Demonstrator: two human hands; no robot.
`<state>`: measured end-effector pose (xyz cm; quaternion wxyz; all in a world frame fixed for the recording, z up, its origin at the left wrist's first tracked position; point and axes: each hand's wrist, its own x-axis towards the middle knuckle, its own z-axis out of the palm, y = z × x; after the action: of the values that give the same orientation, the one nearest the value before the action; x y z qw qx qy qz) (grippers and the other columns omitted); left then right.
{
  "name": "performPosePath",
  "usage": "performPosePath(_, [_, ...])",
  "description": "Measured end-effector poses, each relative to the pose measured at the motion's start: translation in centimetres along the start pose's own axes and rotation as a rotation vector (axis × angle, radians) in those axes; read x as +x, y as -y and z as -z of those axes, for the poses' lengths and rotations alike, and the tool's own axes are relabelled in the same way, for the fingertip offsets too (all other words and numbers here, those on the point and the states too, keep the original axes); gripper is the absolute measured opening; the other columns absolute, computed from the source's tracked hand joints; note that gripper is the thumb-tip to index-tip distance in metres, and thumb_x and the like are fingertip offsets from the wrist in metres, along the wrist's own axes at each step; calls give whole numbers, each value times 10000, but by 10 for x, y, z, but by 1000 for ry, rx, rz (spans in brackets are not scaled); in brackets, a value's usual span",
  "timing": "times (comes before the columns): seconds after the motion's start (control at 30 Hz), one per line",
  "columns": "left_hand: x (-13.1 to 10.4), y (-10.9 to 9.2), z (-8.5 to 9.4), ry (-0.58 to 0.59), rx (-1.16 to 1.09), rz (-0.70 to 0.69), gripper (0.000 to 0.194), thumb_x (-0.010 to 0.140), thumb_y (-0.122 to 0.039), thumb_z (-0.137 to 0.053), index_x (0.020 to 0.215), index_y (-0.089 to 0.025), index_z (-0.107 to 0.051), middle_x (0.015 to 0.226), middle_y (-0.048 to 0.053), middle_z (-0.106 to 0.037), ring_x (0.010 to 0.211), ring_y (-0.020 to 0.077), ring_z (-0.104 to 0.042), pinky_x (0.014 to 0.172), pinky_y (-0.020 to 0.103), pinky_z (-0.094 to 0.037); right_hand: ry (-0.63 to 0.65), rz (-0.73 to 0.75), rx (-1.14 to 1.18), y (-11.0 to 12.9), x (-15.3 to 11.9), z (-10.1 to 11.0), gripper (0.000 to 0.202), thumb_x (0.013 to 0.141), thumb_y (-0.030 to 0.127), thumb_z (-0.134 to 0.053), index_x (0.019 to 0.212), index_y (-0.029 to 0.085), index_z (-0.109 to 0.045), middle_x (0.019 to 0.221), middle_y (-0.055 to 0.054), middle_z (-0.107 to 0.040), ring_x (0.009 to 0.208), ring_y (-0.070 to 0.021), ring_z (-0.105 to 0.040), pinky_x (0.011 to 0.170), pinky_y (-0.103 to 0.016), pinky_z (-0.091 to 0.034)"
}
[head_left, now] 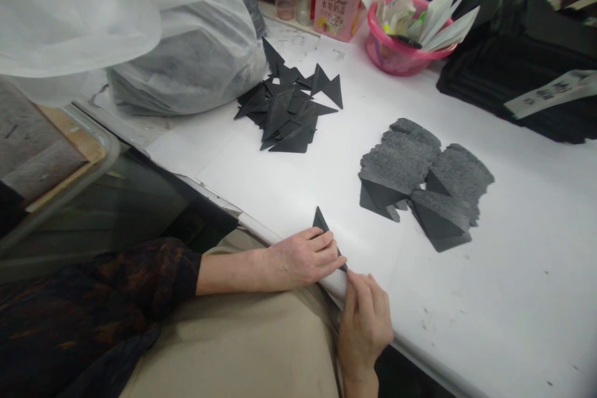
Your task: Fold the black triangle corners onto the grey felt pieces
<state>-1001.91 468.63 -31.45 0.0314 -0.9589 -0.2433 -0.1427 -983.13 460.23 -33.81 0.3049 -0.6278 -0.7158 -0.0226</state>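
The black triangular piece [321,220] lies at the near edge of the white table [522,273], slanting from its upper point down toward the rim. The left hand [303,259] reaches in from the left, its fingers bent and laid over the middle of the piece; its thumb is hidden, so I cannot tell whether it grips or only presses. The right hand [366,317] is just beside it at the lower end, thumb and forefinger closed in a pinch on the tip, the other fingers curled in.

Farther in, a loose heap of black triangles [289,112] overlaps at many angles, near a full whitish plastic bag [196,43]. To the right of the heap, apart from it, grey rough-faced pieces [401,158] lie fanned in 2 overlapping groups, with smooth black faces showing along their near side. At the back stand a pink box [338,15] and, just right of it, a pink basket [396,59] holding papers. Beyond the grey pieces is a large black stack [517,68] with a pale labelled strip [550,93] across it
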Motion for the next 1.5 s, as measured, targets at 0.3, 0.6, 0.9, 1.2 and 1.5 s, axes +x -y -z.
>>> performPosePath(0.3, [0,0,2,3,-12,-3,288,975,-201,-479,1246,-142,-553,1158,124,-624,1159,248,-548,944,387,-480,8,29,-27,3,4,3,162,823,101,-656,973,161,-671,892,-58,-665,919,-178,-613,872,-323,-521])
performPosePath(0.6, [4,1,0,55,-86,-63,282,1003,-165,-403,1241,-117,-545,1186,95,-607,1167,191,-520,1022,341,-422,54,2,-2,4,8,2,126,854,111,-619,957,165,-669,854,-51,-645,862,-157,-599,887,-336,-519])
performPosePath(0.9, [3,1,1,5,-90,-62,281,979,-171,-475,1242,-108,-553,1143,104,-629,1147,207,-554,977,356,-463,4,-33,93,-4,-7,5,218,845,112,-636,1057,162,-655,967,-64,-676,1012,-196,-625,900,-356,-529])
performPosePath(1.2, [3,0,1,-19,-70,-60,268,970,-179,-498,1220,-120,-571,1123,109,-635,1124,208,-566,962,355,-470,4,20,55,-3,-8,4,263,850,95,-618,1094,181,-667,946,-62,-663,1003,-204,-620,903,-398,-544])
performPosePath(1.5, [2,-2,-1,-8,-62,-49,265,973,-205,-494,1220,-153,-573,1147,101,-624,1128,224,-556,950,369,-474,20,24,33,-3,-9,5,268,841,92,-628,1092,179,-665,958,-65,-655,992,-203,-617,902,-397,-543])
